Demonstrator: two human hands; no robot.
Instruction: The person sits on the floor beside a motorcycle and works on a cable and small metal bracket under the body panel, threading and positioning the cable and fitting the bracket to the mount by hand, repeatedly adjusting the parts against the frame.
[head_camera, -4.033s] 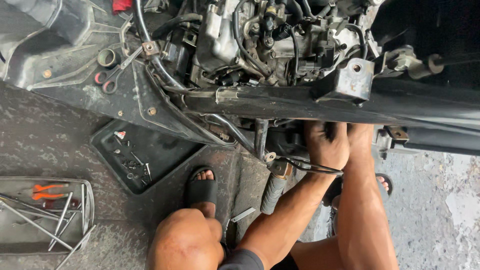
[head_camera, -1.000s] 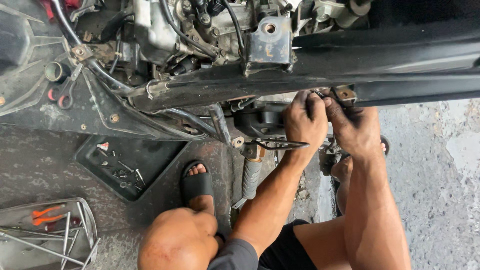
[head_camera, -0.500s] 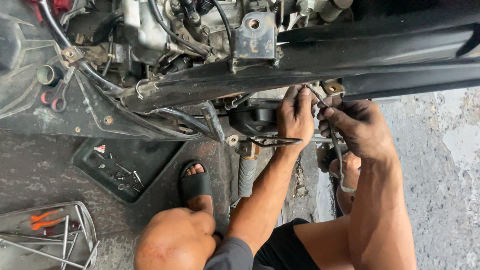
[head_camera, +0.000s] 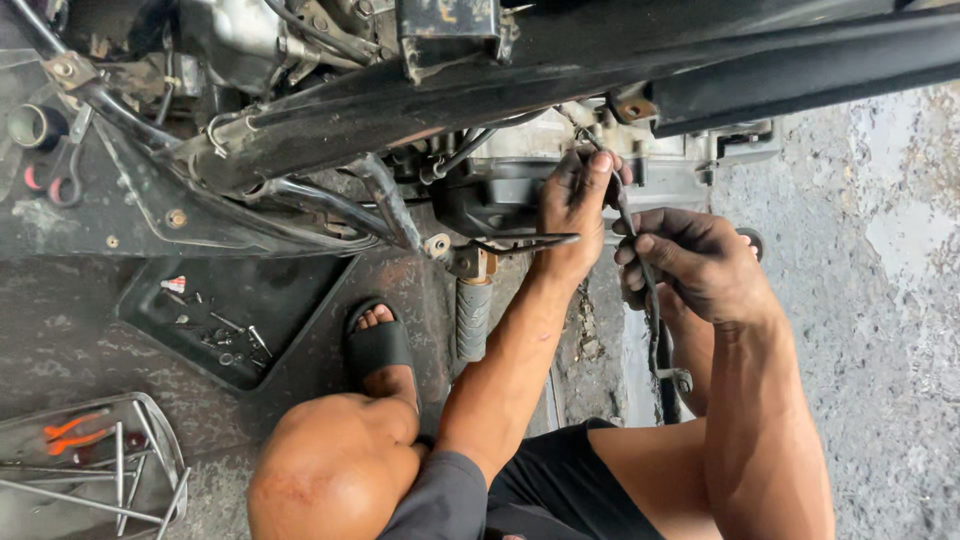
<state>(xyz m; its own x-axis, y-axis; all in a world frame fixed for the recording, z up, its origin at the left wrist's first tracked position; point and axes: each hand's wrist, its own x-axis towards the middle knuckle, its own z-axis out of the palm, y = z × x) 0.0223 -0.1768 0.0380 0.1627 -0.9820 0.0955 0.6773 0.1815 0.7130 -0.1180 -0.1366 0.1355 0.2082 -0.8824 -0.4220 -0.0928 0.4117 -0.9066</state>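
Note:
I am crouched under a motorbike's engine (head_camera: 520, 190) and dark frame (head_camera: 420, 100). My left hand (head_camera: 575, 205) reaches up against the engine case, fingers pinched on the upper part of a thin black cable (head_camera: 655, 330). A little lower and to the right, my right hand (head_camera: 690, 260) is closed around the same cable. From there the cable hangs past my leg to a small metal fitting (head_camera: 680, 380). Where its top end goes is hidden behind my left fingers.
A black plastic panel (head_camera: 290, 345) on the ground holds several loose screws. A metal tray (head_camera: 160, 440) at bottom left holds orange-handled pliers (head_camera: 70, 432) and long tools. My sandalled foot (head_camera: 378, 345) stands beside a footpeg (head_camera: 472, 315). Rough concrete (head_camera: 880, 300) lies to the right.
My right hand has drawn away from the engine, down and to the right, with the cable in it. The left hand stays up at the engine case. The view has shifted closer.

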